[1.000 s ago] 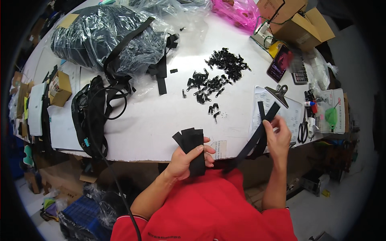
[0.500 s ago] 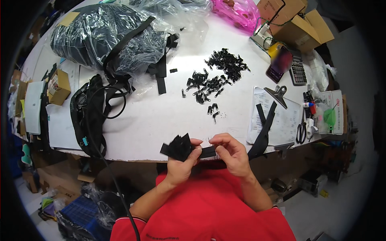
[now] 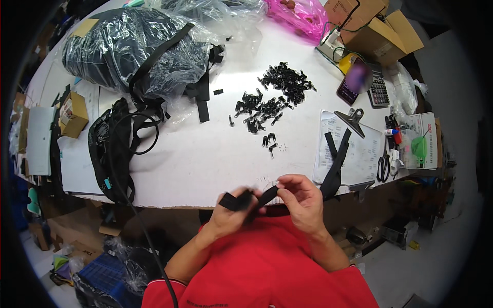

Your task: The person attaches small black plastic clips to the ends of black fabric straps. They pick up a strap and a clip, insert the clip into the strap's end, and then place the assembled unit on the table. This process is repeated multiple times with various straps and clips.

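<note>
Just past the table's front edge, my left hand (image 3: pixel 226 218) is closed around a folded bundle of black fabric strip (image 3: pixel 237 201); it is smeared by motion. My right hand (image 3: pixel 306 208) pinches the end of a flat black length (image 3: pixel 268 195) that runs across from the left hand. The strip looks like zipper tape or webbing; I cannot tell which. Beyond the hands lie black zipper sliders with pull tabs, in a large heap (image 3: pixel 287 84), with several loose ones (image 3: pixel 269 139) nearer to me.
A clipboard (image 3: pixel 349 154) with papers lies at right, with black straps (image 3: pixel 335 172) across it. Scissors (image 3: pixel 383 167), a calculator (image 3: pixel 379 90) and a phone (image 3: pixel 348 92) are beyond. At left are a black bag (image 3: pixel 110 149) and a large plastic-wrapped bundle (image 3: pixel 128 51). A cable (image 3: pixel 146 231) hangs beside my left arm.
My left hand has turned and the fanned strip bundle in it has folded over flatter. The right hand has shifted slightly right and down, still pinching the strip's end.
</note>
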`<state>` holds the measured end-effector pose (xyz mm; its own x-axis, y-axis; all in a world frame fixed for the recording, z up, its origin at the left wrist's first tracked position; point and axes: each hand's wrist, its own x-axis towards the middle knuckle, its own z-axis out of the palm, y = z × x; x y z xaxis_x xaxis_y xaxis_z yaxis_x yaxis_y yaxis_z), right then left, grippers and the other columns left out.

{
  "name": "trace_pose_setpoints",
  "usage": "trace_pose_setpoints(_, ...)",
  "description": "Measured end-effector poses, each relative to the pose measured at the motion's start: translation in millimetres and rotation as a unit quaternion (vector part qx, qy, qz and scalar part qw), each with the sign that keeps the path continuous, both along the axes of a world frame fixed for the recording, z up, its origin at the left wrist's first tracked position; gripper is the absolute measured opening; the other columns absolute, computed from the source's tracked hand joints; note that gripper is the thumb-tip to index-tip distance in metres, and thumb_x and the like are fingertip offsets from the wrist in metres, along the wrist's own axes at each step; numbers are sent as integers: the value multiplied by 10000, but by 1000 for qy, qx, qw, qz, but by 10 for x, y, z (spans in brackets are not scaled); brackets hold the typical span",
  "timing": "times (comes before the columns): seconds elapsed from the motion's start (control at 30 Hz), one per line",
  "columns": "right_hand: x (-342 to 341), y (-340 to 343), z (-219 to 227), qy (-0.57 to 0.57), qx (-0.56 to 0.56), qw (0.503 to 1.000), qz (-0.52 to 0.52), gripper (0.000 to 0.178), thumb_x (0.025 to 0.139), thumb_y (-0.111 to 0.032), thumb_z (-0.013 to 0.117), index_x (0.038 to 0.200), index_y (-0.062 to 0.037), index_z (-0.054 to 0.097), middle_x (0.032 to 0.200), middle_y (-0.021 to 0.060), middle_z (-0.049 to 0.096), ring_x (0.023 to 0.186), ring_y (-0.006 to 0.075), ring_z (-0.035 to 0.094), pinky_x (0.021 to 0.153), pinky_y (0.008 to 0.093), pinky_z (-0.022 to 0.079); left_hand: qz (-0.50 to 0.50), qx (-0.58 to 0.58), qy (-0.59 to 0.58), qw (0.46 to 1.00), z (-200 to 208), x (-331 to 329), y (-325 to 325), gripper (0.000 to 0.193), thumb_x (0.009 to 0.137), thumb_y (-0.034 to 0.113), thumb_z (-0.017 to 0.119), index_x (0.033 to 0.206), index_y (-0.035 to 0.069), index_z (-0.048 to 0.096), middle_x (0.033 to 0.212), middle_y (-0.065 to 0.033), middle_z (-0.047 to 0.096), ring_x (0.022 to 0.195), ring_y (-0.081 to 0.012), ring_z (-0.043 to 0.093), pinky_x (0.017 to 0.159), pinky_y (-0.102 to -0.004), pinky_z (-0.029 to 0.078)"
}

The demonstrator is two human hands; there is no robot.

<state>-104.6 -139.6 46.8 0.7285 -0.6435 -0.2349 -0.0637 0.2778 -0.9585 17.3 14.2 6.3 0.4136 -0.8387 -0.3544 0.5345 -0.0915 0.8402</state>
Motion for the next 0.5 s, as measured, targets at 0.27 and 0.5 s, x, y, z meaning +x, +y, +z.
trace_pose_setpoints(0.27, -449, -671, 2, -12, -176, 957, -231, 177, 1001, 13, 525, 1170, 25, 574, 1076, 52, 604, 994, 98, 590, 878, 242, 480, -69, -10, -85, 994, 77, 426, 530, 272, 803, -140, 605, 1055, -54, 658, 937, -117, 730, 914, -174, 716, 848, -287, 555)
trace_pose_setpoints(0.5, -733, -451, -99, 170, -307, 922, -165, 170, 956, 43, 523, 1077, -2, 633, 995, 55, 605, 843, 118, 570, 746, 243, 476, 260, -75, -116, 956, -21, 554, 449, 120, 836, -23, 732, 925, 15, 660, 885, -74, 654, 714, -98, 592, 634, -232, 482)
